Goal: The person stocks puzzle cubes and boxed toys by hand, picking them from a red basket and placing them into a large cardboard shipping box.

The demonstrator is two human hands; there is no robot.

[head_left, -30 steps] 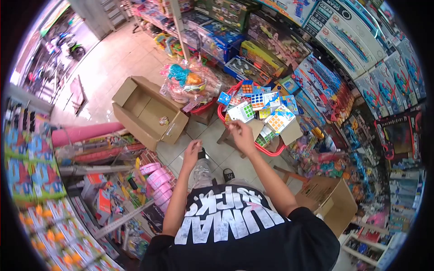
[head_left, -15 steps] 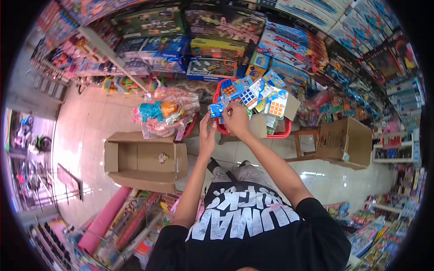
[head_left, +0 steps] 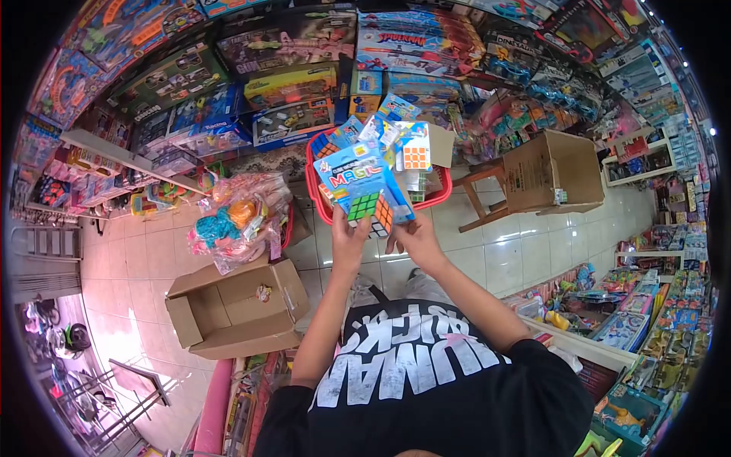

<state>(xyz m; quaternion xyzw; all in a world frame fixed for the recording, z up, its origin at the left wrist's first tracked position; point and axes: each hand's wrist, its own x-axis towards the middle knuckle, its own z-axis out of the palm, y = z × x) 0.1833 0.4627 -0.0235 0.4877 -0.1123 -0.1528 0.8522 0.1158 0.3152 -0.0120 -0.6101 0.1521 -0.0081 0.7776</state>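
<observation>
To my left, the open cardboard box (head_left: pixel 236 312) sits on the floor tiles, untouched. My left hand (head_left: pixel 348 242) has come up from the red basket (head_left: pixel 438 190) and now clenches the lower left edge of a cube puzzle pack (head_left: pixel 364 186); my right hand (head_left: pixel 415 240) grips its lower right. The pack, half a second ago down among the basket's stock, is now lifted clear, held flat before me for inspection.

My left hand (head_left: pixel 346 242) and right hand (head_left: pixel 413 240) grip the carded Magic cube pack (head_left: pixel 363 188) by its lower edge | red basket (head_left: pixel 438 194) of cube packs directly behind | open cardboard box (head_left: pixel 228 312) on floor tiles, left
</observation>
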